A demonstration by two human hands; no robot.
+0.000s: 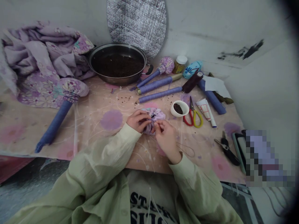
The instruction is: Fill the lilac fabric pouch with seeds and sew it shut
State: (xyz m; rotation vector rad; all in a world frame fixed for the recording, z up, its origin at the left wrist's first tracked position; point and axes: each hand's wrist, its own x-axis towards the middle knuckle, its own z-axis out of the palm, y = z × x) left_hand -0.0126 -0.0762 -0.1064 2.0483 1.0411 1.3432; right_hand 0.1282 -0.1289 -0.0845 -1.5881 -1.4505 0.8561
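Observation:
A small gathered bundle of light purple cloth [158, 114] rests on the table in front of me, with a puckered, dark middle. My left hand [138, 120] is closed on its left side. At its near right edge my right hand [167, 137] pinches the gathers; whether thread is also between those fingertips I cannot tell. A thin brown thread [192, 152] loops on the table beside my right wrist. Just right of the bundle stands a white cup [184, 108] holding dark grains. Scissors [193, 116] with red and yellow handles lie past the cup.
At the back stands a wide pan [116, 76] of dark grains, with purple floral fabric [46, 56] heaped left. A blue-wrapped stick with a cloth head [56, 124] lies left. Blue rolls [161, 95], a dark thread spool [192, 82], a jar [179, 65] and keys [227, 149] lie right.

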